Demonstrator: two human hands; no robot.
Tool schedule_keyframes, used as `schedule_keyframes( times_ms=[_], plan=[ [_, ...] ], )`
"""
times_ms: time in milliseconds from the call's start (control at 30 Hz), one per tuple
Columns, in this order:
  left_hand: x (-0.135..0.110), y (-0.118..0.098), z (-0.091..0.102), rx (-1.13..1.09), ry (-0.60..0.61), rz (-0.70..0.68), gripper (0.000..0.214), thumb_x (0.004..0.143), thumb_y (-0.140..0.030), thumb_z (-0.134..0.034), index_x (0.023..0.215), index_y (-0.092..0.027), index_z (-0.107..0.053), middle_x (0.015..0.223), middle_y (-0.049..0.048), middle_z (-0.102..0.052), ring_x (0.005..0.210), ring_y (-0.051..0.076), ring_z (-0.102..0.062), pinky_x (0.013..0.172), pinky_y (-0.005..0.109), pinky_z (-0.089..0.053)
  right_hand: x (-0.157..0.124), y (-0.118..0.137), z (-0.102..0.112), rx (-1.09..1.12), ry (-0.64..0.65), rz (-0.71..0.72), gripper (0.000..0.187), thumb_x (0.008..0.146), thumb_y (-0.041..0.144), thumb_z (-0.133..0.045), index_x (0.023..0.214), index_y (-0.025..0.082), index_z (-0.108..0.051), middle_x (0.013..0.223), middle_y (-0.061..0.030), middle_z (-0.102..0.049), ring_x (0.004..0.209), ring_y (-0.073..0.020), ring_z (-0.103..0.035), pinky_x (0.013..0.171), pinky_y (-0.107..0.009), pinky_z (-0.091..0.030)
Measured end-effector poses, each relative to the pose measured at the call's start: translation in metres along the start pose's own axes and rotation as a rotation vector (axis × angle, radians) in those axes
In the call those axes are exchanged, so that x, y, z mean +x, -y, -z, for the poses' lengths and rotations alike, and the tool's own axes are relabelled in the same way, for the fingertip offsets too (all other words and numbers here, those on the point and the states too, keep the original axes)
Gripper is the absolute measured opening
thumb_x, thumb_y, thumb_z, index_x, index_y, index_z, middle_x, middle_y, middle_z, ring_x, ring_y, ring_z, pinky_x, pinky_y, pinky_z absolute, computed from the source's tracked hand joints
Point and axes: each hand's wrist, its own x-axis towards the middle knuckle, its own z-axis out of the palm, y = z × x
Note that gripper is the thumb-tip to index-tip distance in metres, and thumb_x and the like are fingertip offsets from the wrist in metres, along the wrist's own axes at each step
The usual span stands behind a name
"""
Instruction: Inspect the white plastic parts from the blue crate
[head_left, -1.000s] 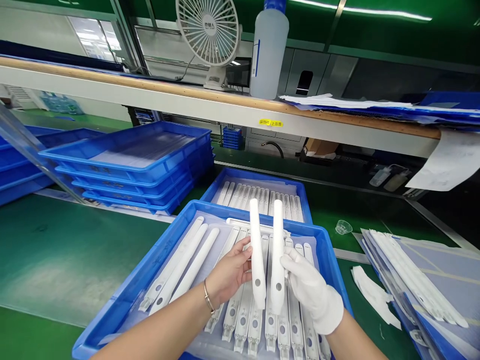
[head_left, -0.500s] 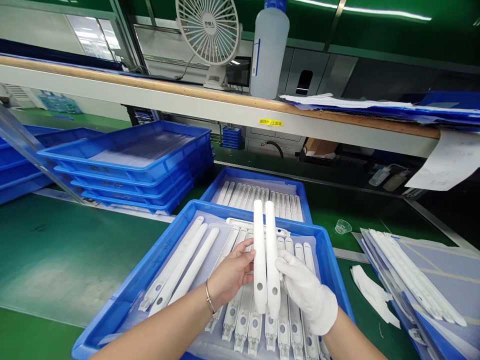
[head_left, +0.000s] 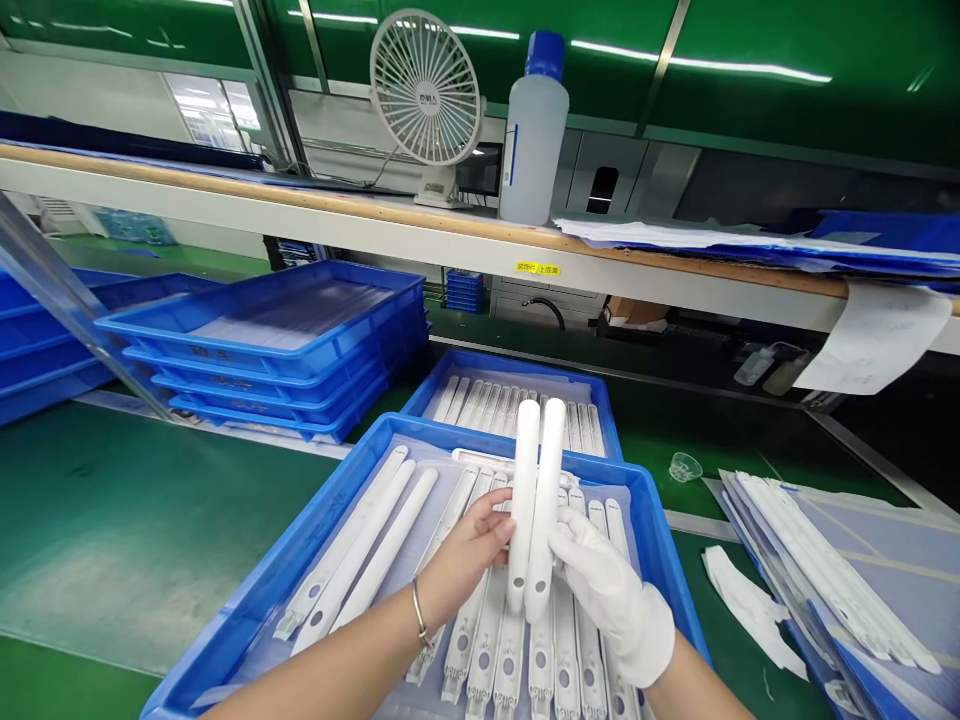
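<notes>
bare left hand gripping long white plastic strip, gloved right hand gripping matching strip, above blue plastic tray

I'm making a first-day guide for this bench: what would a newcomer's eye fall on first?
Probably the two long white pieces held side by side at the centre, one in the bare left hand, one in the gloved right hand. Beneath them, a blue tray holds similar parts. On the shelf above, a white fan stands beside a blue-capped bottle.
</notes>
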Motion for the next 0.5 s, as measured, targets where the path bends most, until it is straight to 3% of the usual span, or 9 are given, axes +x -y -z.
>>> schedule_keyframes(
  times_ms=[133,233,367,500],
  plan=[
    [0.000,-0.001,0.000,0.027,0.020,-0.048,0.086,0.080,-0.057,-0.068,0.134,-0.005,-0.026,0.108,0.0204,-0.057,0.092,0.024,-0.058,0.081,0.038,-0.049,0.001,-0.002,0.007,-0.115,-0.019,0.030,0.031,0.099,0.025,-0.049,0.128,0.016,-0.055,0.116,-0.0124,-0.057,0.096,-0.0155,-0.059,0.087,-0.034,-0.045],
    [0.000,-0.001,0.001,0.047,0.018,-0.066,0.081,0.082,-0.056,-0.067,0.132,-0.005,-0.028,0.105,0.0189,-0.058,0.088,0.022,-0.058,0.081,0.036,-0.048,0.001,-0.003,0.012,-0.206,-0.036,0.034,0.032,0.098,0.025,-0.051,0.129,0.019,-0.057,0.121,-0.0106,-0.055,0.108,-0.0174,-0.054,0.092,-0.034,-0.044],
    [0.001,0.001,0.004,0.084,0.018,-0.091,0.075,0.085,-0.053,-0.064,0.132,-0.006,-0.030,0.101,0.0169,-0.059,0.087,0.021,-0.057,0.082,0.037,-0.047,0.000,0.000,0.010,-0.197,0.008,0.066,0.031,0.101,0.026,-0.047,0.129,0.018,-0.057,0.108,-0.0113,-0.060,0.098,-0.0156,-0.058,0.090,-0.037,-0.044],
    [0.000,0.002,0.005,0.097,0.037,-0.139,0.065,0.089,-0.048,-0.061,0.130,-0.006,-0.032,0.092,0.0116,-0.057,0.086,0.020,-0.056,0.080,0.033,-0.046,0.000,0.003,0.007,-0.242,0.007,0.066,0.034,0.100,0.026,-0.049,0.132,0.017,-0.054,0.110,-0.0116,-0.059,0.087,-0.0133,-0.058,0.083,-0.035,-0.045]
  ],
)
